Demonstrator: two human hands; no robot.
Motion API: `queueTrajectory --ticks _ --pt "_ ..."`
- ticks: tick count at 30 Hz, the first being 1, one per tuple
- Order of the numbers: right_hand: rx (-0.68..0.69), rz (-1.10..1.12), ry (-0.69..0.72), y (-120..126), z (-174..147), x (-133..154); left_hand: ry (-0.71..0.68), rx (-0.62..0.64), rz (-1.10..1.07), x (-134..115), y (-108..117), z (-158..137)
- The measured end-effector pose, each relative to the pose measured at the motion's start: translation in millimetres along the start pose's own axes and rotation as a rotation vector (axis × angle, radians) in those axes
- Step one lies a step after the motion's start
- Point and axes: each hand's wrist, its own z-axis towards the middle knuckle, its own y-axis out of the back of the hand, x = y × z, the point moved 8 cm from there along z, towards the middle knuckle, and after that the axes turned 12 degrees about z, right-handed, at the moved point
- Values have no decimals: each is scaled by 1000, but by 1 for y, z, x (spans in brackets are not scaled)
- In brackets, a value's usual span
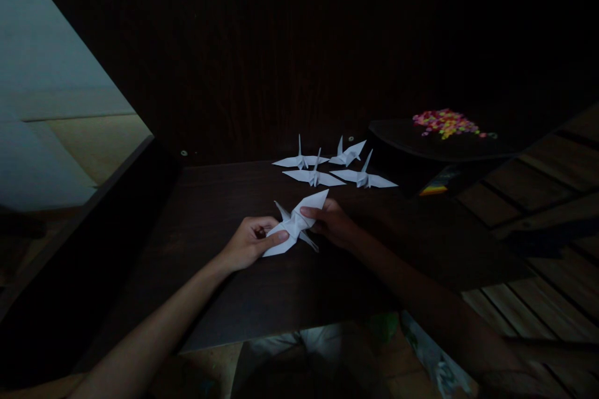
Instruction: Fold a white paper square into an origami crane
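Between my two hands is a white paper crane [296, 223], its wings spread and tilted, held just above the dark tabletop. My left hand [255, 240] pinches the lower left wing, with the thumb lying on top. On the upper right wing, the thumb of my right hand [330, 219] presses from above while its other fingers are hidden behind the paper. Beyond my hands, several more folded white cranes stand in a group, among them a front left crane [314, 177] and a front right crane [363, 178].
A dark wooden panel [262, 62] rises behind the tabletop [210, 212]. At the right, a raised dark shelf [397, 134] bears a heap of small colourful pieces [444, 123]. Below it lies an object with a rainbow-striped edge [434, 189]. Wooden slats [538, 312] show at the far right.
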Motion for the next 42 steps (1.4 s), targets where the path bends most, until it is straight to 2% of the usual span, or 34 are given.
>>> queueTrajectory --ticks 7,21,30,38,42 --pt "5 48 -1 -2 -1 0 -15 -5 -15 -6 3 0" --pt "49 98 20 -5 -1 -3 -32 -13 -13 -3 6 2" --pt "1 88 19 1 0 -3 -9 -7 6 -3 5 2" --pt "141 -45 4 -7 -2 -10 -38 -55 19 -6 9 2" --pt "149 -39 9 -8 -2 -7 -39 -49 20 -6 10 2"
